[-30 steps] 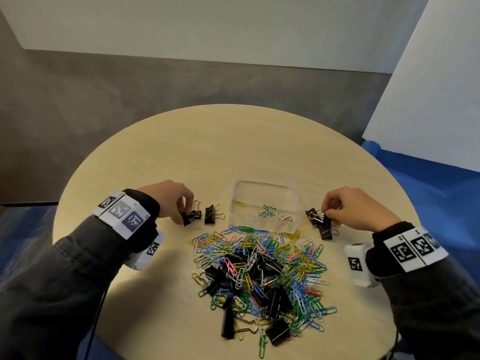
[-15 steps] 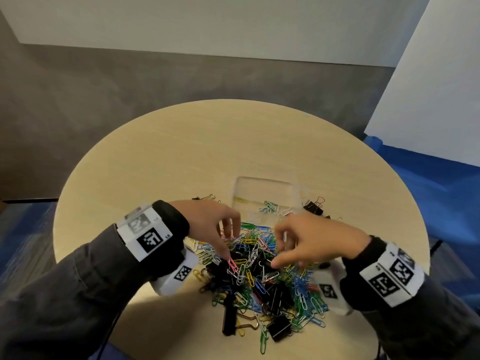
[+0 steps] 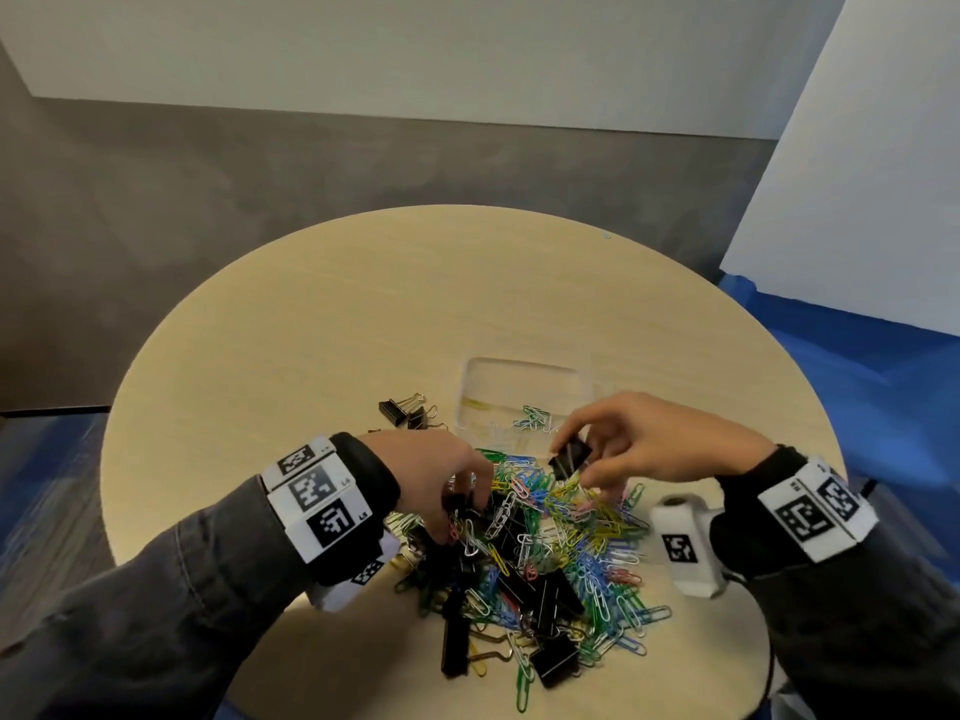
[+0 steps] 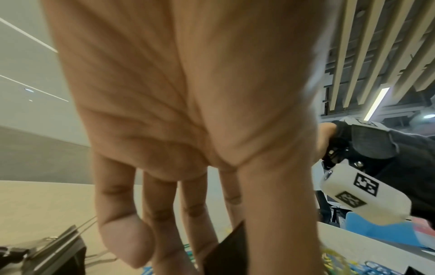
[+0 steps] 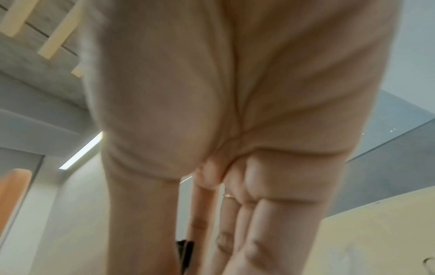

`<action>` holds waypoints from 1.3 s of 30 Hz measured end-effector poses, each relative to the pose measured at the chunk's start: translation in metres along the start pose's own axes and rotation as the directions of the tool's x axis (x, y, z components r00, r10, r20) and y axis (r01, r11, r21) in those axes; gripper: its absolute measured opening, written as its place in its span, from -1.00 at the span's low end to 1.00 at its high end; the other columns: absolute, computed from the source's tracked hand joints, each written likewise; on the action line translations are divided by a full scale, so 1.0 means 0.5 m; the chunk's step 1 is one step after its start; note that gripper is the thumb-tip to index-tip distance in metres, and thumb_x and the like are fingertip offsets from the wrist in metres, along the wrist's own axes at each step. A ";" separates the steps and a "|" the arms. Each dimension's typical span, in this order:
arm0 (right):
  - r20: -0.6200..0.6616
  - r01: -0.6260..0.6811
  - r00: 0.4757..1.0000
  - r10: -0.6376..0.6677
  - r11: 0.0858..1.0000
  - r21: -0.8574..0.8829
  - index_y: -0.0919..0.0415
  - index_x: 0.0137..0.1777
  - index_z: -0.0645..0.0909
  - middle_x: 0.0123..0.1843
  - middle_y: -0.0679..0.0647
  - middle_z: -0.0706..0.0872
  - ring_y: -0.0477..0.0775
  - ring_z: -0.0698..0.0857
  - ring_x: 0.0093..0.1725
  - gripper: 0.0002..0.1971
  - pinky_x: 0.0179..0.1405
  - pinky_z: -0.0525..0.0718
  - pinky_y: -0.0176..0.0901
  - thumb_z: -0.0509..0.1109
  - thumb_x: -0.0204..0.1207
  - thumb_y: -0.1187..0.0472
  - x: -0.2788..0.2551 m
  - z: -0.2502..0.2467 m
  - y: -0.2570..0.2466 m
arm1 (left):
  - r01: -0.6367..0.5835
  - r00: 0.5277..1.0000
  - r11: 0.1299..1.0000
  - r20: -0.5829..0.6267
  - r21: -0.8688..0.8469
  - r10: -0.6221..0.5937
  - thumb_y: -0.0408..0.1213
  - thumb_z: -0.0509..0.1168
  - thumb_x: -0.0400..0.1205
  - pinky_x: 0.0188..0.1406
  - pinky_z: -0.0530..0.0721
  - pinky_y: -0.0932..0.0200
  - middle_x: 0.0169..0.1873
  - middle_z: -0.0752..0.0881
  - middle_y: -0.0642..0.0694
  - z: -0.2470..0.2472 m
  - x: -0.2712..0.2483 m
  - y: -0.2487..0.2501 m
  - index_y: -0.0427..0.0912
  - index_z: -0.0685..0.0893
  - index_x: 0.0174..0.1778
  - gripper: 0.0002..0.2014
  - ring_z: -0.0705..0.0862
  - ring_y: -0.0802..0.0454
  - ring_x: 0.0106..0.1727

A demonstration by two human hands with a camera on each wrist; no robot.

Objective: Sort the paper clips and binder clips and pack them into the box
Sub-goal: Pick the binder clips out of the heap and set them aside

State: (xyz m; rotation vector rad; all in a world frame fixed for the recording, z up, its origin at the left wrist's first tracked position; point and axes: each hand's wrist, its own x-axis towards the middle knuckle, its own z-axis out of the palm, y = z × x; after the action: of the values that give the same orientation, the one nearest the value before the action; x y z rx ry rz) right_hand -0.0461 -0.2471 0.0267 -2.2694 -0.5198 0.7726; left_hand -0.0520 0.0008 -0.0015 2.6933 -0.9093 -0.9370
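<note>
— Any lettering you can read here?
— Only square black-and-white coded markers: three on your left wristband (image 3: 318, 495), two on your right wristband (image 3: 816, 504), more on the white camera housing (image 3: 684, 547) under your right wrist. Tiny characters sit at the left band's corners, too small to read.
— Brands, numbers?
— None legible.

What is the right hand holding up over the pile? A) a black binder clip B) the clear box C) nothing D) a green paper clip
A: the right hand pinches a black binder clip between thumb and fingers, lifted above the heap of colored paper clips, beside the clear box.
</note>
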 end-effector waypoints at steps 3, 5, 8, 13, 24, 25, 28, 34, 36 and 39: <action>-0.111 -0.008 0.994 0.007 1.000 -0.008 0.04 0.20 0.64 -0.16 0.16 0.83 0.08 0.84 -0.28 -0.67 -0.30 0.69 -0.29 0.53 0.46 0.30 -0.017 -0.038 0.016 | -0.019 1.000 1.000 -0.022 -0.004 0.019 -0.11 0.56 0.39 0.03 0.67 0.00 0.10 0.67 0.05 0.000 0.003 -0.003 0.07 0.61 0.12 -0.59 0.65 -0.02 0.02; -0.211 -0.058 0.976 0.047 0.997 -0.046 0.06 0.13 0.67 -0.24 0.12 0.83 0.07 0.83 -0.32 -0.72 -0.29 0.69 -0.26 0.54 0.44 0.30 -0.026 -0.063 0.033 | -0.038 0.999 0.999 -0.029 -0.017 0.038 -0.06 0.55 0.40 0.05 0.68 -0.02 0.01 0.66 0.08 -0.001 0.003 -0.004 0.06 0.63 0.10 -0.62 0.64 0.00 -0.01; -0.358 -0.173 0.924 0.133 0.982 -0.081 0.05 0.08 0.68 -0.31 0.05 0.83 -0.04 0.82 -0.36 -0.75 -0.25 0.68 -0.27 0.57 0.42 0.24 -0.035 -0.088 0.059 | -0.072 0.996 0.997 -0.051 -0.037 0.070 -0.07 0.53 0.42 0.06 0.68 -0.07 -0.05 0.69 0.07 -0.001 0.002 -0.005 0.05 0.68 0.06 -0.68 0.66 0.00 -0.02; -0.469 -0.410 0.827 0.310 0.903 -0.126 0.03 0.08 0.66 -0.33 0.01 0.81 -0.13 0.78 -0.40 -0.76 -0.30 0.57 -0.24 0.55 0.44 0.15 -0.035 -0.107 0.120 | -0.106 0.991 0.991 -0.089 -0.080 0.099 0.00 0.51 0.43 0.01 0.69 -0.03 -0.07 0.73 0.01 -0.002 0.003 -0.003 0.04 0.74 -0.03 -0.75 0.67 0.04 -0.08; -0.385 -0.495 0.832 0.399 0.847 -0.194 0.03 0.24 0.64 -0.08 0.00 0.78 -0.09 0.77 -0.26 -0.69 -0.09 0.64 -0.19 0.46 0.52 0.02 -0.011 -0.091 0.148 | -0.207 0.965 0.957 -0.200 -0.203 0.166 -0.12 0.54 0.44 -0.23 0.53 0.45 -0.14 0.71 0.12 -0.009 0.005 0.000 -0.01 0.74 -0.05 -0.78 0.59 0.30 -0.25; -0.419 -0.509 0.823 0.383 0.824 -0.248 0.05 0.29 0.63 -0.01 0.02 0.74 -0.04 0.73 -0.14 -0.64 0.00 0.62 -0.16 0.46 0.52 0.00 -0.009 -0.091 0.145 | -0.209 0.963 0.953 -0.214 -0.219 0.162 -0.12 0.55 0.42 -0.26 0.52 0.48 -0.15 0.71 0.15 -0.009 0.006 -0.001 0.00 0.74 -0.04 -0.77 0.60 0.30 -0.24; -0.535 -0.496 0.813 0.227 0.753 -0.433 0.04 0.27 0.62 0.17 0.09 0.64 0.06 0.62 0.07 -0.64 0.11 0.57 -0.07 0.46 0.50 -0.01 -0.005 -0.078 0.109 | -0.210 0.959 0.947 -0.240 -0.244 0.151 -0.10 0.57 0.39 -0.30 0.51 0.46 -0.09 0.73 0.14 -0.009 0.007 -0.004 0.00 0.73 -0.03 -0.73 0.65 0.20 -0.16; -0.182 -0.017 0.980 -0.076 0.889 -0.459 -0.04 -0.03 0.70 -0.16 -0.18 0.68 -0.27 0.60 -0.25 -0.91 -0.28 0.48 -0.43 0.49 0.49 0.07 0.007 0.022 -0.021 | -0.205 0.956 0.943 -0.262 -0.263 0.135 -0.12 0.57 0.39 -0.25 0.56 0.36 -0.07 0.76 0.12 -0.010 0.004 -0.001 0.00 0.75 -0.05 -0.74 0.67 0.16 -0.15; -0.059 0.091 0.990 -0.127 0.904 -0.418 -0.06 0.01 0.71 -0.12 -0.23 0.67 -0.25 0.63 -0.19 -0.85 -0.17 0.58 -0.34 0.52 0.45 0.04 0.020 0.063 -0.043 | -0.207 0.952 0.943 -0.274 -0.262 0.133 -0.12 0.58 0.38 -0.24 0.59 0.36 -0.09 0.78 0.10 -0.015 0.001 -0.001 0.03 0.76 -0.07 -0.76 0.68 0.19 -0.17; 0.014 0.158 0.986 -0.168 0.891 -0.426 -0.02 0.08 0.72 -0.24 -0.27 0.52 -0.20 0.53 -0.22 -0.75 -0.27 0.42 -0.39 0.56 0.41 0.01 0.039 0.105 -0.048 | -0.203 0.947 0.934 -0.302 -0.295 0.110 -0.11 0.59 0.37 -0.21 0.66 0.26 -0.19 0.80 0.01 -0.026 -0.008 -0.003 0.07 0.78 -0.14 -0.80 0.74 0.10 -0.20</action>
State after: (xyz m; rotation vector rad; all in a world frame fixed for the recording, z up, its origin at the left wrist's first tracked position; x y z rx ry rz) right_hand -0.0695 -0.1951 0.0051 -2.5834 -0.9338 0.5881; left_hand -0.0458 0.0037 0.0102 2.3540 -0.8161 -0.5883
